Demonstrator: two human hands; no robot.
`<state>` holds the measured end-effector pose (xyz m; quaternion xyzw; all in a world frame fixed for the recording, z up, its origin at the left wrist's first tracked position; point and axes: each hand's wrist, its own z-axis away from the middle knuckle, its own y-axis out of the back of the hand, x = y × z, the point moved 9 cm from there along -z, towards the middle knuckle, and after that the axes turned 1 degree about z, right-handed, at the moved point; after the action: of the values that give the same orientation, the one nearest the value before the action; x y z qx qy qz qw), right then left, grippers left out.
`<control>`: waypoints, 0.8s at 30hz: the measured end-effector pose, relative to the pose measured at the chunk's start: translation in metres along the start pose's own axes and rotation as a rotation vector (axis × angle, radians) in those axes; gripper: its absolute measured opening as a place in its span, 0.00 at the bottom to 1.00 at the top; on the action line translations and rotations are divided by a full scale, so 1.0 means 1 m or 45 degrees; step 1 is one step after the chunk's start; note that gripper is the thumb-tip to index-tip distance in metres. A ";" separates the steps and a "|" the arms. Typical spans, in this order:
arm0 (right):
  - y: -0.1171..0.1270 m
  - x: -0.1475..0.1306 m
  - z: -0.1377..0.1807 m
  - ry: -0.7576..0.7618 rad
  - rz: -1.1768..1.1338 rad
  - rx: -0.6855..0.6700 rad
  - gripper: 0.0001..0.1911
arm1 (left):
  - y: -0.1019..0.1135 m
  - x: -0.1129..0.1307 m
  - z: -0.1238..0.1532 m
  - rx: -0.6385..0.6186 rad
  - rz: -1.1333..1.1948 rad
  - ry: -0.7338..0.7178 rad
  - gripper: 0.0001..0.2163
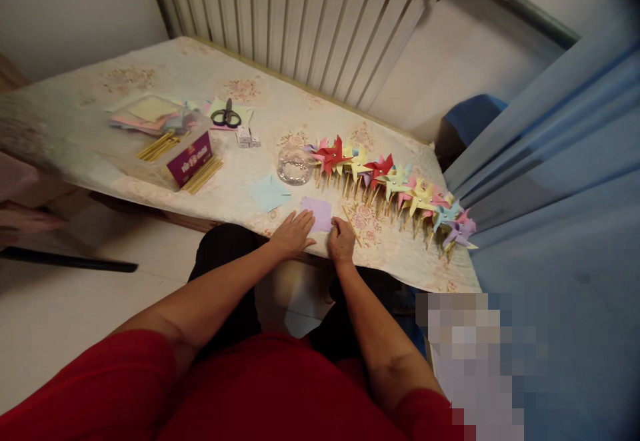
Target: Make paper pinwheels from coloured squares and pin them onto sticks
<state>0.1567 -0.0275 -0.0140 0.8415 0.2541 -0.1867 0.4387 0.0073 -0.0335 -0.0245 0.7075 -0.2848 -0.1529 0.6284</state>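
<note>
A square of purple paper (321,214) lies flat near the table's front edge. My left hand (293,233) rests on its left side, fingers stretched out. At the paper's right edge, my right hand (341,242) is closed with thumb and finger pinched; what sits between them is too small to tell. A thin wooden stick (351,224) lies just right of that hand. Cut light-blue paper (269,193) is to the left of the purple square. Behind it stands a clear round container (294,166) with small shiny pieces inside.
Several finished paper pinwheels (397,182) on sticks line the right side. At left are a box (189,158) with sticks, a stack of coloured paper (147,113), black-handled scissors (227,117) and small white boxes (249,137). A radiator (290,21) is behind the table.
</note>
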 end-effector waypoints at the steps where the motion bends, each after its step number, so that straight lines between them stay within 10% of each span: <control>1: 0.001 -0.001 0.000 0.008 0.009 0.010 0.18 | 0.000 0.000 0.000 0.009 0.009 -0.003 0.30; 12: -0.027 -0.049 0.020 0.553 0.245 -0.571 0.23 | -0.001 -0.001 0.001 0.049 0.082 -0.018 0.29; 24: -0.031 -0.050 0.018 0.540 0.282 -0.569 0.20 | 0.007 -0.004 0.012 0.010 0.069 -0.015 0.26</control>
<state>0.0969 -0.0409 -0.0168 0.7671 0.2815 0.1018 0.5674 -0.0041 -0.0415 -0.0207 0.7010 -0.3082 -0.1389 0.6279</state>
